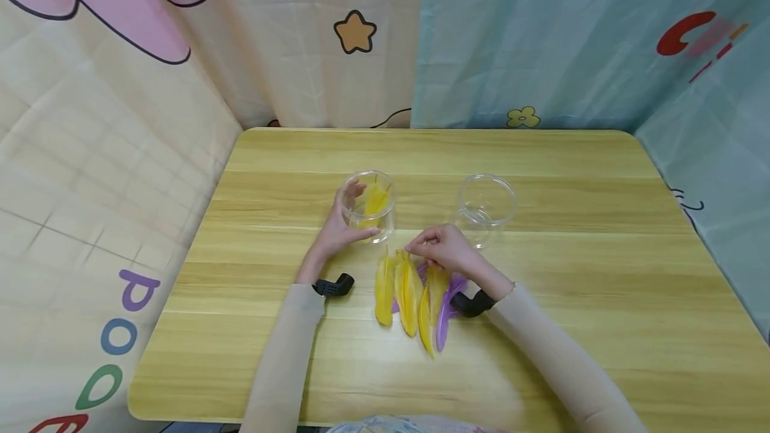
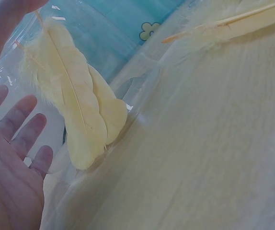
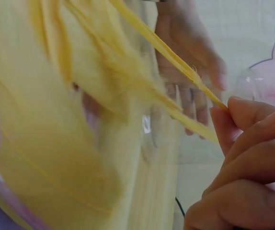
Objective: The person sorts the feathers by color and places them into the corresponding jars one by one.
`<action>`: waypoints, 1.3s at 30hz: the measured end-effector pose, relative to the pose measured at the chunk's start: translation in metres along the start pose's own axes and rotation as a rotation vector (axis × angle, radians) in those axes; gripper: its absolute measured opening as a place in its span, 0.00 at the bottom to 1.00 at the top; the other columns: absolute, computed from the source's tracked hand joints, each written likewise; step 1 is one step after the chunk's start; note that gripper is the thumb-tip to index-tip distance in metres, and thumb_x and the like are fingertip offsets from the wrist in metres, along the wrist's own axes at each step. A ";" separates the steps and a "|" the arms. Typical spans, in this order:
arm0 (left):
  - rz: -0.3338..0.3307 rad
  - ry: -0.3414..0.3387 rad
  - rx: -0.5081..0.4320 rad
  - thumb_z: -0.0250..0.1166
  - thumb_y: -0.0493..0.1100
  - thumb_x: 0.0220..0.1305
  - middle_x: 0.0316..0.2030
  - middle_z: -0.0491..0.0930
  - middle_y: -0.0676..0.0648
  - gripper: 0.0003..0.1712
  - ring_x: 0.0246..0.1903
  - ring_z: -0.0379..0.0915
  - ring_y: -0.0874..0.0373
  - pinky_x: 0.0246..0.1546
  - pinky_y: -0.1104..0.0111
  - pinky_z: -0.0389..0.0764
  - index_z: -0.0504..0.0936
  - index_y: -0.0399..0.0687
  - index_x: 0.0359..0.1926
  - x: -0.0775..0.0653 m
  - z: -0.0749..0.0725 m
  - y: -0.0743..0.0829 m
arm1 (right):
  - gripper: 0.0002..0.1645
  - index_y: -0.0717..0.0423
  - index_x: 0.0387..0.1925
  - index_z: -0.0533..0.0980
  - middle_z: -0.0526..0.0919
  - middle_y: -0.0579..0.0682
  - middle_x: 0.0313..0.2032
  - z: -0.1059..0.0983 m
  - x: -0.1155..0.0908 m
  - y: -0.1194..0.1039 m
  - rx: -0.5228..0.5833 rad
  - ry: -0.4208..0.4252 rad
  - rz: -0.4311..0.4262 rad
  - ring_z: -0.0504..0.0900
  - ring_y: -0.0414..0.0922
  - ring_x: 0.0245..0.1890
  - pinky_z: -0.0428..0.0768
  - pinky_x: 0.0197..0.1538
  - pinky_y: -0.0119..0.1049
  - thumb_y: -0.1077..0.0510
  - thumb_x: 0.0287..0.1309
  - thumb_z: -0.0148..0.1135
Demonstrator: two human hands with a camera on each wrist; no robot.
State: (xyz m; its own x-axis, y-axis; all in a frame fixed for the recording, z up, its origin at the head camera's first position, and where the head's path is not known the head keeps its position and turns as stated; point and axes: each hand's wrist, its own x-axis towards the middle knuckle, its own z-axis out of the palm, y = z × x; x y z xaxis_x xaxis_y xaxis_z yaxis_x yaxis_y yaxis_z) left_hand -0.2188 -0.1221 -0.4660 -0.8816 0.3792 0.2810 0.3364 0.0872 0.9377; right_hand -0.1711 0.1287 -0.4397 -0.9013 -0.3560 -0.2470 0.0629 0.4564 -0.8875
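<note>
My left hand [image 1: 337, 229] wraps round a clear round container [image 1: 390, 218], thumb at its near side and fingers at its far side. Yellow feathers [image 2: 73, 96] stand inside it, leaning on the wall in the left wrist view. With thumb and forefinger, my right hand [image 1: 448, 248] pinches the quill end of a yellow feather [image 3: 164, 48] over the feather pile. Beneath and beside that hand lie several other yellow feathers [image 1: 385, 293] and purple feathers [image 1: 444, 323], partly overlapping. The right hand and wrist hide part of the pile.
A second clear container [image 1: 488, 220] stands to the right, beyond my right hand. The wooden table [image 1: 601, 252] meets printed curtains [image 1: 289, 39] at the back and sides. A black wrist camera [image 1: 334, 285] sits on my left wrist, another [image 1: 472, 303] on my right.
</note>
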 end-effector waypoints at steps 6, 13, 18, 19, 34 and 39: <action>0.007 0.002 0.013 0.74 0.29 0.45 0.67 0.54 0.33 0.59 0.67 0.47 0.41 0.66 0.50 0.47 0.44 0.36 0.71 0.000 0.000 0.002 | 0.16 0.58 0.36 0.83 0.70 0.47 0.13 -0.009 -0.004 -0.012 0.036 0.033 0.039 0.63 0.39 0.12 0.61 0.15 0.28 0.48 0.56 0.67; 0.007 0.001 -0.004 0.74 0.28 0.44 0.67 0.54 0.33 0.59 0.67 0.47 0.41 0.66 0.50 0.47 0.44 0.35 0.71 -0.001 0.000 0.002 | 0.18 0.62 0.38 0.81 0.68 0.46 0.12 -0.017 -0.006 -0.030 0.136 0.063 0.000 0.62 0.38 0.12 0.61 0.16 0.28 0.50 0.57 0.66; 0.001 0.003 -0.017 0.74 0.28 0.44 0.67 0.54 0.33 0.59 0.67 0.47 0.42 0.66 0.51 0.47 0.45 0.38 0.71 -0.001 -0.001 0.000 | 0.19 0.64 0.38 0.80 0.66 0.45 0.12 -0.026 -0.004 -0.048 0.196 0.112 -0.053 0.61 0.37 0.12 0.59 0.15 0.28 0.49 0.58 0.66; -0.004 0.003 -0.017 0.74 0.28 0.44 0.67 0.54 0.34 0.60 0.67 0.47 0.43 0.66 0.51 0.47 0.45 0.39 0.71 -0.002 -0.001 -0.001 | 0.19 0.63 0.38 0.80 0.66 0.45 0.12 -0.028 -0.003 -0.053 0.217 0.128 -0.064 0.61 0.37 0.12 0.59 0.15 0.28 0.49 0.57 0.66; -0.003 0.003 -0.029 0.75 0.30 0.45 0.66 0.54 0.34 0.59 0.67 0.47 0.42 0.65 0.47 0.49 0.45 0.40 0.71 -0.005 -0.002 -0.002 | 0.22 0.67 0.40 0.80 0.68 0.48 0.13 -0.056 0.033 -0.103 0.377 0.367 -0.254 0.62 0.39 0.12 0.62 0.16 0.29 0.50 0.56 0.68; 0.018 -0.005 -0.042 0.74 0.29 0.45 0.66 0.53 0.31 0.59 0.66 0.46 0.37 0.64 0.45 0.47 0.45 0.38 0.71 -0.004 -0.001 -0.001 | 0.19 0.64 0.38 0.82 0.70 0.48 0.14 -0.049 0.047 -0.103 0.371 0.455 -0.296 0.64 0.40 0.10 0.66 0.15 0.28 0.51 0.55 0.68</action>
State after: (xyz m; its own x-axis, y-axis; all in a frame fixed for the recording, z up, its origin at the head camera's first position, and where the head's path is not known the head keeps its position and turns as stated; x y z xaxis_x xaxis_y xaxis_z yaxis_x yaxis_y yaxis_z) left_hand -0.2158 -0.1250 -0.4682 -0.8736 0.3854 0.2969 0.3379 0.0414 0.9403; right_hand -0.2410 0.1048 -0.3406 -0.9894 -0.0057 0.1451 -0.1452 0.0518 -0.9880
